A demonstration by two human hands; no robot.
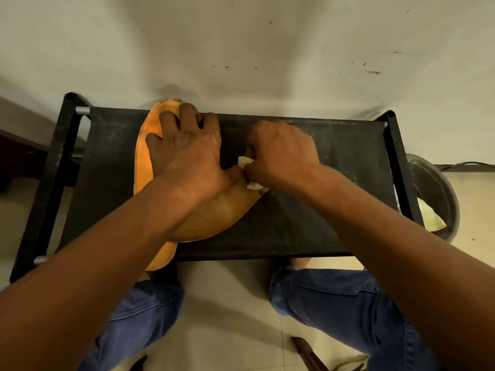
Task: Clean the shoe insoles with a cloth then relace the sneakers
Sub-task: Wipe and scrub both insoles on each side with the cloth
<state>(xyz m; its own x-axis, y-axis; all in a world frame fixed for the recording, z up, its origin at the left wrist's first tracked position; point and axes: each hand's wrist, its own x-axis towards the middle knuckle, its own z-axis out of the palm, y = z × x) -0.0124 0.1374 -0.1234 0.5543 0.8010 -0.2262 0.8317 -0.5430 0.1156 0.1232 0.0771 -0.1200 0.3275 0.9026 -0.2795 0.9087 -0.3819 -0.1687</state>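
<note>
So this is clearly the wiping part of the job, no lacing going on yet. Two orange insoles (pixel 214 212) lie overlapped on a black fabric rack (pixel 308 210) pushed against the wall, one running long-ways from the far edge to past the near edge, the other crossing over it at an angle toward the right. The left hand (pixel 184 153) is spread flat on the far half of the long one, fingers straight, just pressing down to pin it, not gripping anything. The right hand (pixel 281 153) is curled tight round a small white cloth (pixel 249 172), only a couple of bits of it poke out from under the fist, and it sits right where the angled insole's edge meets the rack, touching it as far as I can tell. No sneakers or laces anywhere in view, so relacing looks a good way off. My guess is the next move needs the cloth dragged along the length of the insole while the flat hand keeps it from sliding on that slick fabric, then the hand has to shift so the covered part gets done too. Off to the right, on the floor, there's a dark bucket (pixel 434 194) with something pale in it; can't tell what. The person's jeans (pixel 334 298) show below the rack.
</note>
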